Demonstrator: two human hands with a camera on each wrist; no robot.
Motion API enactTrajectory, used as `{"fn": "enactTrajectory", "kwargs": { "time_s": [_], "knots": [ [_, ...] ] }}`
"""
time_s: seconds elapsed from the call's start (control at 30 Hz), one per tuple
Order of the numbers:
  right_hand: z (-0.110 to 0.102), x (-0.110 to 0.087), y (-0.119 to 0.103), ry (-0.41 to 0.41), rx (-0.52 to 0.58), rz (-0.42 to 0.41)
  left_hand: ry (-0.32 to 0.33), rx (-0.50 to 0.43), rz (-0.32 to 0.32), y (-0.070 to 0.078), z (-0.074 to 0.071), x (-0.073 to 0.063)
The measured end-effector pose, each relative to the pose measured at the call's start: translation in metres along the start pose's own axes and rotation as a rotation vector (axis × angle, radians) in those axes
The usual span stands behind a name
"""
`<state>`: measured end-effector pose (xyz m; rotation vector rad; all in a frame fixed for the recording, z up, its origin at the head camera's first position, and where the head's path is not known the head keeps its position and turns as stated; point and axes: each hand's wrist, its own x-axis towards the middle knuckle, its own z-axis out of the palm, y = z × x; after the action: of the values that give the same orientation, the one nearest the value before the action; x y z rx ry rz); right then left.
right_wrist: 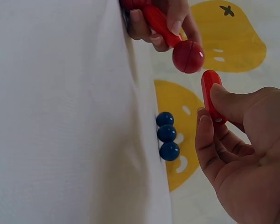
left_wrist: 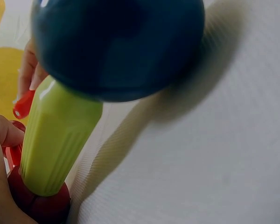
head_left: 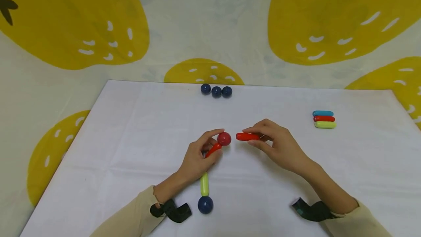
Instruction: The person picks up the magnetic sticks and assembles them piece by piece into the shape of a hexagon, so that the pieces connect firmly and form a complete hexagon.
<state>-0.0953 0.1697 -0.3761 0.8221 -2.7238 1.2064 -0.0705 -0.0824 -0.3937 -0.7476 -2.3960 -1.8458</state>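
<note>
My left hand (head_left: 198,158) grips a short red rod (head_left: 213,150) that has a red ball (head_left: 224,139) on its far end. A second red ball (left_wrist: 49,205), under this hand in the head view, joins that rod to a yellow-green rod (head_left: 204,184). On the near end of the yellow-green rod sits a dark blue ball (head_left: 205,204). To the right, my right hand (head_left: 279,145) pinches a loose red rod (head_left: 243,136) between thumb and fingers. Its free end points at the red ball, with a small gap between them.
Three dark blue balls (head_left: 216,91) stand in a row at the table's back edge. Toward the right lie a blue rod (head_left: 323,113), a red rod (head_left: 324,119) and a yellow-green rod (head_left: 325,124), side by side on the white tabletop (head_left: 148,120).
</note>
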Motion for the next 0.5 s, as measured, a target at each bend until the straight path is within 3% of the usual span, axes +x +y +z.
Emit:
{"fn": "enactTrajectory", "kwargs": {
  "time_s": [0.5],
  "knots": [
    [0.012, 0.001, 0.006, -0.009, 0.016, -0.028, 0.002, -0.001, 0.035, -0.004, 0.001, 0.000]
  ]
}}
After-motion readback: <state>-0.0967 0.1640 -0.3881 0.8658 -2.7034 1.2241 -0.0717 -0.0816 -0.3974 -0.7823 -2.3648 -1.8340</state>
